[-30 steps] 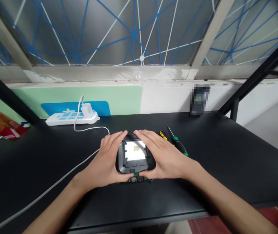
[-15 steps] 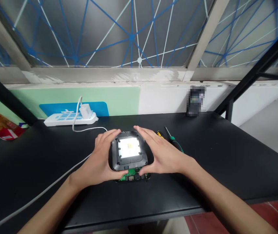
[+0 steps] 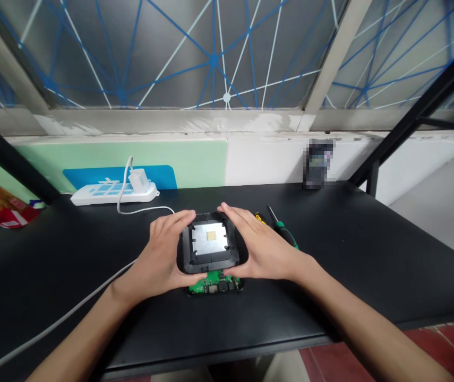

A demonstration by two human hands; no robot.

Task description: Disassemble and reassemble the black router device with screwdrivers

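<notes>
Between my two hands is a square black plastic cover [image 3: 211, 260] with rounded corners, its inner side towards me. A shiny metal plate [image 3: 200, 245] with a small yellowish square pad [image 3: 211, 235] fills its middle. My left hand [image 3: 165, 245] grips the cover's left side, thumb along the near edge. On the right side, my right hand [image 3: 255, 243] holds it the same way. Below the cover, a green circuit board [image 3: 215, 283] in a black housing rests on the table, partly hidden by the cover and my thumbs.
Just beyond my right hand lie a green-and-black screwdriver [image 3: 284, 231] and a yellow-and-black tool [image 3: 260, 217]. A white power strip [image 3: 115, 194] with a plugged-in charger [image 3: 138, 181] and cable sits at the back left. A red-and-brown packet [image 3: 3, 204] lies far left; a pixelated dark object [image 3: 317, 164] leans against the wall.
The cover has tilted a little, and the bright glare on its metal plate has gone. Slightly more of the circuit board shows below. Both hands keep their hold.
</notes>
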